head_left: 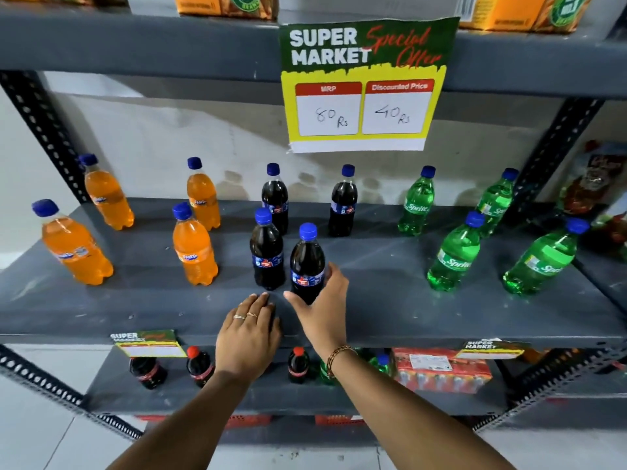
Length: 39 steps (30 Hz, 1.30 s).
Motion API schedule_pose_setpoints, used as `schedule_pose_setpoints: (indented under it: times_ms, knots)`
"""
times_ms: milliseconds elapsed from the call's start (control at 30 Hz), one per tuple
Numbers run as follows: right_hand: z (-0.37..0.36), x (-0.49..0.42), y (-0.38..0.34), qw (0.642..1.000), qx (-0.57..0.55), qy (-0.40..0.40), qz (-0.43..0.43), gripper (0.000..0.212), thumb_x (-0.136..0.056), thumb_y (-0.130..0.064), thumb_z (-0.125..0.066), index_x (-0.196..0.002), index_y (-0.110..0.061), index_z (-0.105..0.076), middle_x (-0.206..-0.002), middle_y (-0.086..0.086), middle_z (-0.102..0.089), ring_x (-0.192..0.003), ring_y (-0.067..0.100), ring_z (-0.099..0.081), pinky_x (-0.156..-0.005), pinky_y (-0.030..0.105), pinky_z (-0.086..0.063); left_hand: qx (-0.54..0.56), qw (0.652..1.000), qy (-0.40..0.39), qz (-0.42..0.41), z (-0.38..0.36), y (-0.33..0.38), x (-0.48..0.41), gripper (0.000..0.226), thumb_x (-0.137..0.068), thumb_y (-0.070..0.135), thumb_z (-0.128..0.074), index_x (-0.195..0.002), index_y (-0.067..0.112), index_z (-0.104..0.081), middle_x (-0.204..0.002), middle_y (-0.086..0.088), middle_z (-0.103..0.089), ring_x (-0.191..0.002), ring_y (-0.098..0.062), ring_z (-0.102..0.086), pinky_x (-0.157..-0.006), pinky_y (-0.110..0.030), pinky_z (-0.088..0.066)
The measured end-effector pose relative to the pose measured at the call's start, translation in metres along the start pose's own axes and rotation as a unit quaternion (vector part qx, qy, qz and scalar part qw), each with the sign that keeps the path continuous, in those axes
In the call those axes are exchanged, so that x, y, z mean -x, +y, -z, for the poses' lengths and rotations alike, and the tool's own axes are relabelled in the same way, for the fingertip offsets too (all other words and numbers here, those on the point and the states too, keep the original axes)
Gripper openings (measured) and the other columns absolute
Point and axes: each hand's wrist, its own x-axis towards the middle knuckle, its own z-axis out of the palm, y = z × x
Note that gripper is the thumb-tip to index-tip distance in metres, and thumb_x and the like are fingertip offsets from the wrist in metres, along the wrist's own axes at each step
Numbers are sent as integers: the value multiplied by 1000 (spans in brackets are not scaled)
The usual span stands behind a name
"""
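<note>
Cola bottle [307, 262] at frame centre is wrapped low by the right hand [324, 310]; left hand [249, 329] rests flat, holding nothing. Keep it upright, set it level with its neighbour.

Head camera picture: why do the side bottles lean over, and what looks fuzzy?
Head view: the wide lens bends the edges, so the left orange bottle and the right green bottle tilt outward; head view: the middle is sharp, like the cola bottle the right hand holds; head view: the packets at the far right are blurred.
</note>
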Motion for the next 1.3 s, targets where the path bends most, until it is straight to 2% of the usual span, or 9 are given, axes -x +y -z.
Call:
schedule_pose_setpoints:
  times_ms: [167,267,400,600,900,1000,1067,1200,1300]
  knots:
    - [5,-11,4,997,-52,36,-41,64,-64,-17,-81,-114,-22,-42,-110,-2,-55,-104,15,-55,-92,30,-47,109,990,31,81,11,3,-21,28,-79,36,-53,-81,9,-54,-81,-8,-57,-75,-32,-57,-64,-38,-44]
    - [19,-21,7,992,-72,77,-63,65,-67,-12,-79,-120,-13,-41,-108,-4,-53,-103,13,-54,-88,24,-42,279,935,61,209,17,5,-40,48,-74,32,-72,-107,8,-47,-108,-8,-47,-101,-26,-49,-84,-38,-43]
    - [37,-38,17,987,-82,105,-87,79,-68,-9,-79,-130,-7,-32,-116,4,-56,-106,13,-52,-92,24,-40,380,896,39,225,20,0,-59,80,-70,30,-78,-134,6,-36,-134,-9,-45,-121,-23,-43,-101,-35,-36]
    - [41,-41,21,986,-88,108,-94,85,-69,-8,-78,-136,-9,-25,-126,9,-58,-108,12,-53,-92,23,-38,360,912,45,192,18,-3,-60,54,-73,31,-76,-119,10,-56,-114,-10,-64,-104,-22,-56,-80,-25,-38]
    - [43,-40,26,988,-80,105,-84,86,-73,-8,-75,-140,-13,-20,-132,9,-55,-103,6,-48,-91,22,-36,375,902,58,204,17,0,-63,57,-71,31,-77,-120,9,-56,-113,-10,-65,-101,-19,-58,-80,-24,-41]
    - [35,-35,23,990,-71,90,-83,93,-72,-8,-76,-142,-15,-15,-138,9,-49,-117,13,-49,-95,22,-34,392,892,69,213,15,-7,-55,60,-70,29,-78,-122,11,-55,-115,-9,-64,-103,-18,-56,-81,-22,-39]
    - [36,-35,22,988,-87,100,-82,101,-70,-11,-78,-143,-15,-10,-148,9,-35,-134,18,-35,-101,21,-27,399,892,61,203,15,-5,-57,65,-68,29,-80,-124,12,-52,-117,-5,-63,-105,-16,-55,-83,-22,-38]
    - [23,-13,14,978,30,202,33,84,-73,-44,-68,-134,-3,-27,-136,18,-36,-126,26,-30,-102,21,-18,437,877,67,188,14,-6,-55,73,-64,40,-80,-125,19,-46,-119,7,-54,-109,-9,-49,-91,-26,-40]
    - [-12,16,0,967,61,146,199,49,-86,-42,-53,-118,-8,-40,-117,4,-43,-108,17,-41,-97,22,-30,466,834,178,237,21,-19,-41,45,-77,48,-66,-106,19,-49,-99,-1,-57,-92,-18,-55,-80,-30,-45]
